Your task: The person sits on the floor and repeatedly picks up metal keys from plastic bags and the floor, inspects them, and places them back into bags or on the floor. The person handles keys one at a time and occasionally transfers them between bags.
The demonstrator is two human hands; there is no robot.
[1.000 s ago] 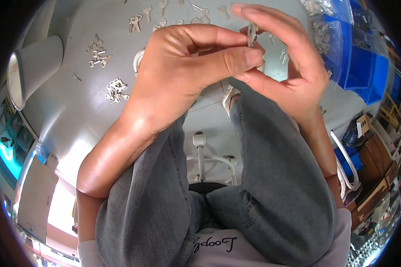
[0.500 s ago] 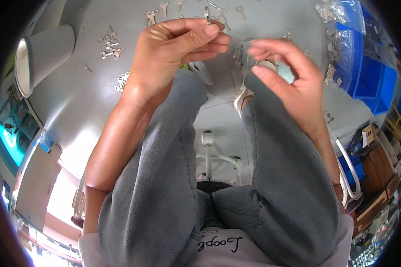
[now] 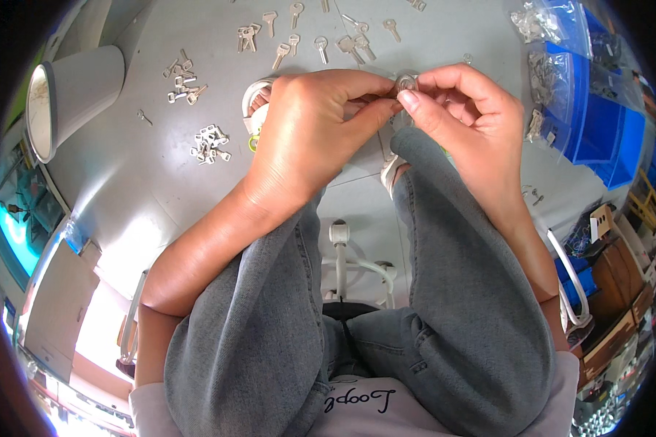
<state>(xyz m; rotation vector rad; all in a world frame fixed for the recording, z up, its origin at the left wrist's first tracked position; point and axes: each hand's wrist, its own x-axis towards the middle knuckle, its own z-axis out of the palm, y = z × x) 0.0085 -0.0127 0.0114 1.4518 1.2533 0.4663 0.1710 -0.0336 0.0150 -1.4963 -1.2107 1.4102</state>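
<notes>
A small metal ring [image 3: 407,83] sits pinched between both hands, above and between my knees. My left hand [image 3: 310,127] grips its left side with thumb and forefinger. From the right, the thumb and forefinger of my right hand [image 3: 475,127] close on it too. My fingertips cover part of it, so I cannot tell whether a key hangs from it. Beyond my hands, several loose silver keys [image 3: 321,49] lie spread on the grey floor [image 3: 219,65]. A heap of keys [image 3: 210,143] lies left of my left hand, with another group [image 3: 184,86] farther off.
A white bin [image 3: 76,98] lies tipped on its side at the left. Blue trays [image 3: 611,138] stand at the right, beside clear plastic bags [image 3: 547,84] of keys. A white chair base [image 3: 340,247] shows between my legs.
My left hand has moved right and toward me with the metal piece. My right hand has closed on it, and the two hands now meet. More floor keys are uncovered.
</notes>
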